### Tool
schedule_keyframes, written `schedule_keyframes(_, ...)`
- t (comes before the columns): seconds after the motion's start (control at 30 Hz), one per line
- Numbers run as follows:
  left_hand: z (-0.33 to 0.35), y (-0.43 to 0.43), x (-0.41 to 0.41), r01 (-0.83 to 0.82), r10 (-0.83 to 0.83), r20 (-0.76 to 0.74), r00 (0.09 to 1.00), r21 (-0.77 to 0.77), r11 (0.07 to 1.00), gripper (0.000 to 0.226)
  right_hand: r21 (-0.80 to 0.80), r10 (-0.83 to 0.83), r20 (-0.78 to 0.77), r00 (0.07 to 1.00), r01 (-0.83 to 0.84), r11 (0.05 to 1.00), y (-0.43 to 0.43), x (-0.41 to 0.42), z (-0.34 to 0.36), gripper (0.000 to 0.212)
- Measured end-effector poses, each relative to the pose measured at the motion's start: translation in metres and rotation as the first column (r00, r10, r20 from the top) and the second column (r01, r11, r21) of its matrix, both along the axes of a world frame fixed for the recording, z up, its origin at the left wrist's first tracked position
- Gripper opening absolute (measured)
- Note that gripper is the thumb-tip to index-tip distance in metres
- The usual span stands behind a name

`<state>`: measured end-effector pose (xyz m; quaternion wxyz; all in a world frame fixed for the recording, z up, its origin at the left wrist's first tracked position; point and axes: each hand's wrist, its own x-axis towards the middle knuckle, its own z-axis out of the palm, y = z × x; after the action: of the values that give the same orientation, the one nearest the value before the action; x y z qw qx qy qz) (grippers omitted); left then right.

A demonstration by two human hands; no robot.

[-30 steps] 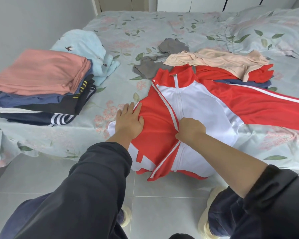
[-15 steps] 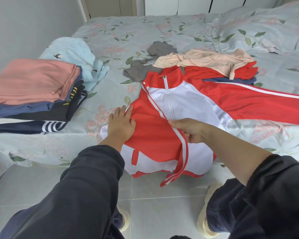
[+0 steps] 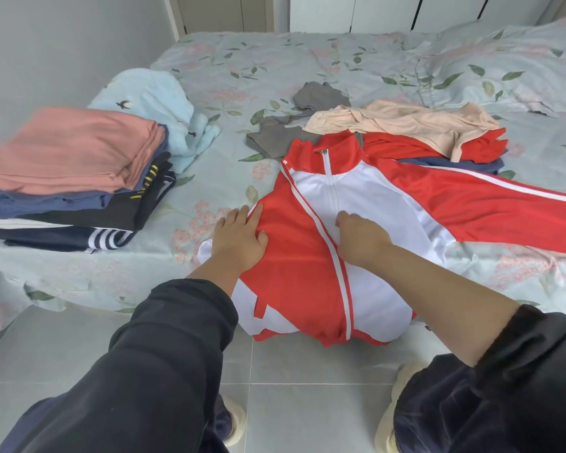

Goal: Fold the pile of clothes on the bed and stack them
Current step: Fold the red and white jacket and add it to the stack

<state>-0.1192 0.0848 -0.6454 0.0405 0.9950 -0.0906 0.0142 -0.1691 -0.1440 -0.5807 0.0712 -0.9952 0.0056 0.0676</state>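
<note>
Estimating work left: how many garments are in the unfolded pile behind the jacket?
4 visible: grey garment at the pile's left, beige garment on top, red garment under it, navy garment lowest. More may be hidden underneath.

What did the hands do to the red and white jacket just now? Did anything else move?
The right hand pulled the red striped flap of the jacket rightward and laid it flat over the white front; whether its curled fingers still pinch cloth is unclear. The left hand stayed flat on the left edge. The folded stack and the unfolded pile did not move.
</note>
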Motion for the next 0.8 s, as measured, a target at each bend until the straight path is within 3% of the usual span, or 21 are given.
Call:
schedule_keyframes(0.13, 0.001, 0.007, 0.003, 0.035, -0.034, 0.022, 0.999, -0.046, 0.998, 0.060, 0.270, -0.054, 0.034, 0.998, 0.042, 0.962, 0.018, 0.031, -0.002, 0.045)
schedule_keyframes(0.23, -0.001, 0.010, 0.006, -0.026, 0.067, 0.121, 0.990, -0.318, 0.948, 0.048, 0.456, -0.102, -0.091, 0.991, 0.132, 0.880, 0.026, 0.063, -0.005, 0.046)
schedule_keyframes(0.33, -0.003, 0.014, 0.017, -0.097, 0.201, 0.126, 0.971, -0.563, 0.821, 0.026, 0.615, -0.104, -0.099, 0.990, 0.143, 0.776, 0.037, 0.093, -0.006, 0.025)
schedule_keyframes(0.43, -0.001, 0.020, 0.025, -0.104, 0.196, 0.100, 0.975, -0.574, 0.812, 0.016, 0.699, -0.155, -0.102, 0.983, 0.181, 0.692, 0.053, 0.118, -0.008, 0.027)
schedule_keyframes(0.53, 0.000, 0.021, 0.027, -0.069, 0.135, 0.117, 0.984, -0.450, 0.891, 0.021, 0.756, -0.230, -0.114, 0.966, 0.235, 0.611, 0.065, 0.141, -0.006, 0.029)
schedule_keyframes(0.57, 0.001, 0.021, 0.028, -0.073, 0.130, 0.112, 0.985, -0.411, 0.909, 0.022, 0.811, -0.272, -0.163, 0.948, 0.286, 0.510, 0.066, 0.148, -0.004, 0.031)
schedule_keyframes(0.63, 0.006, 0.023, 0.035, -0.132, 0.178, 0.070, 0.982, -0.424, 0.896, 0.020, 0.906, -0.260, -0.370, 0.892, 0.408, 0.111, 0.066, 0.160, -0.004, 0.022)
schedule_keyframes(0.67, 0.010, 0.026, 0.040, -0.175, 0.218, 0.032, 0.975, -0.486, 0.856, 0.018, 0.899, -0.214, -0.434, 0.875, 0.436, -0.038, 0.066, 0.166, -0.005, 0.016)
schedule_keyframes(0.7, 0.014, 0.028, 0.044, -0.220, 0.254, -0.015, 0.967, -0.548, 0.807, 0.018, 0.894, -0.183, -0.448, 0.875, 0.440, -0.088, 0.066, 0.172, -0.007, 0.015)
schedule_keyframes(0.77, 0.019, 0.028, 0.049, -0.293, 0.300, -0.079, 0.951, -0.551, 0.782, 0.018, 0.917, -0.202, -0.395, 0.896, 0.400, -0.018, 0.068, 0.182, -0.011, 0.019)
schedule_keyframes(0.8, 0.021, 0.025, 0.049, -0.313, 0.315, -0.077, 0.946, -0.472, 0.825, 0.017, 0.923, -0.237, -0.342, 0.909, 0.373, 0.097, 0.070, 0.184, -0.014, 0.023)
